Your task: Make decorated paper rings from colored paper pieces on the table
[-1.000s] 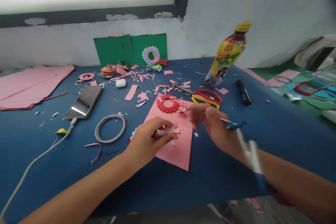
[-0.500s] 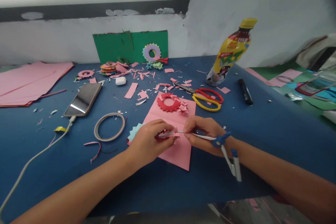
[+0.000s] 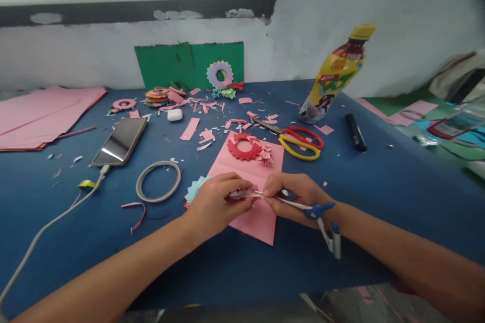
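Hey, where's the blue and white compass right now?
In the head view, the compass is right of centre, in the right hand, its tip by the pink paper in the left hand.

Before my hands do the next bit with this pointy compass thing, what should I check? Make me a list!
1. Left hand pinching the folded paper piece: ok, it is between the fingertips.
2. Right hand gripping the compass: ok, fingers are around one leg.
3. Compass point inside the folded paper piece: cannot tell; it meets the paper but is too small to see.
4. Scissors out of the way: ok, lying beyond the right hand.
5. Bottle capped: ok, the yellow cap is on.
6. Table tidy: not ok, pink scraps are scattered on it.
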The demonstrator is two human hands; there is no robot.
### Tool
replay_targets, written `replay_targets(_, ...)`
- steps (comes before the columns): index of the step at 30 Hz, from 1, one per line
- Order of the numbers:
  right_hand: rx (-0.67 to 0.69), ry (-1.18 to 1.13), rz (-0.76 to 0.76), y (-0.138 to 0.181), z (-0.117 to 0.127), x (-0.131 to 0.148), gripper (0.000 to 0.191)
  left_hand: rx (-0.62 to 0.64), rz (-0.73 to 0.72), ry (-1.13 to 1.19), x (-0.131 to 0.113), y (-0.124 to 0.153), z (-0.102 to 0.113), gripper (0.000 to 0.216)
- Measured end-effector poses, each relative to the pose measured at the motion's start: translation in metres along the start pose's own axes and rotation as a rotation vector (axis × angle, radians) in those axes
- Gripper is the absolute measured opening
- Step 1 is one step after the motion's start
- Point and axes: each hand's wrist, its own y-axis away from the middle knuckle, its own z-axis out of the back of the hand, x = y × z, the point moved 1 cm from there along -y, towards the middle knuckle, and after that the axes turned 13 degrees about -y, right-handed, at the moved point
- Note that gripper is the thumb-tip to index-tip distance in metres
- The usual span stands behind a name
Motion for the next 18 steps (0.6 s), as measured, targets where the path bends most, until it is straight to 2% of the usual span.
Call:
replay_targets(10,0.031,0.071,0.099,0.002,0.002,0.001,0.014,-0.01,-0.047,0.004,0.004,0.002,-0.003,0.013)
replay_targets(18,-0.015,0.169,0.136,0.0,0.003,0.008,0.016,-0.007,-0.023,-0.021,0.002,0.003,-0.002,0.013)
